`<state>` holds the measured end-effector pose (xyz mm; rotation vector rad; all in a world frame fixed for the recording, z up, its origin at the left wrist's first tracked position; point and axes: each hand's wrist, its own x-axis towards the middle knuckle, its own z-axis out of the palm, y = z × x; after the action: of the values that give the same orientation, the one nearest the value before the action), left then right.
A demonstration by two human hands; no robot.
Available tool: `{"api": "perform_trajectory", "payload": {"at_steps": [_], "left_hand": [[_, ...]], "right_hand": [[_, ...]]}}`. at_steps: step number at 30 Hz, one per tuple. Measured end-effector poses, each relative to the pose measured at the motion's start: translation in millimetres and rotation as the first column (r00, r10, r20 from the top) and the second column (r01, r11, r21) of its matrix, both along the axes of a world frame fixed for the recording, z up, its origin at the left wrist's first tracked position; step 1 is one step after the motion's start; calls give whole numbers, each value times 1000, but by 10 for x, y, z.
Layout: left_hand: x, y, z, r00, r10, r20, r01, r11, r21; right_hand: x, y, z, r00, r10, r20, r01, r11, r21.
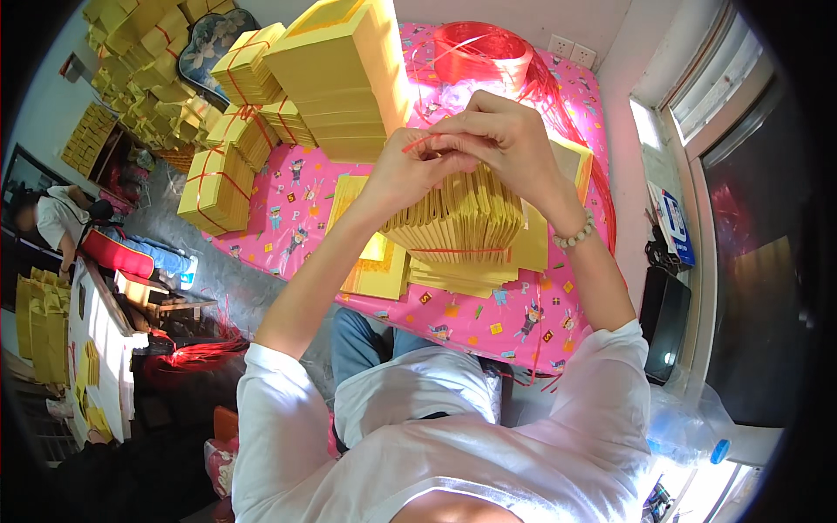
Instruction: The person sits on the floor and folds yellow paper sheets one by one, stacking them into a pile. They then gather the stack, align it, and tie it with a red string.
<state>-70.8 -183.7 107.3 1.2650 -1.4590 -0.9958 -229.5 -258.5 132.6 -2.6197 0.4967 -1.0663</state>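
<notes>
My left hand (425,166) and my right hand (504,144) meet above a thick bundle of folded yellow paper (453,213). The fingers of both are pinched together around a red plastic strap (422,144), whose end sticks out past the left fingers. Another stretch of red strap runs across the near side of the bundle. Loose yellow sheets (466,277) lie under and beside it on the pink printed tablecloth (436,322). My fingers hide the top of the bundle and the exact crossing of the strap.
A tall yellow paper stack (336,105) stands behind my left hand, with strapped yellow bundles (216,187) left of it. A red strap coil (484,57) sits at the back. A window (750,209) borders the right side. Another person (65,218) is at far left.
</notes>
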Motion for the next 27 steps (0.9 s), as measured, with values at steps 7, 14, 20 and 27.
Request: {"api": "perform_trajectory", "payload": {"at_steps": [7,14,20,27], "left_hand": [[-67,-66,-52,998,11,-69,-15,999,-52],[-59,-139,31,977,-14,-211,29,997,70],[-11,-172,80,974,-37,-223,49,998,48],[18,-87,77,985,20,-168,-29,998,-50]], "right_hand": [[-50,-6,46,997,-23,77,7,977,211],[-413,113,35,971,-231,-61,238,927,290],[-393,298,-46,959,-280,-40,282,943,178],[-359,256,17,986,-167,5,158,945,286]]}}
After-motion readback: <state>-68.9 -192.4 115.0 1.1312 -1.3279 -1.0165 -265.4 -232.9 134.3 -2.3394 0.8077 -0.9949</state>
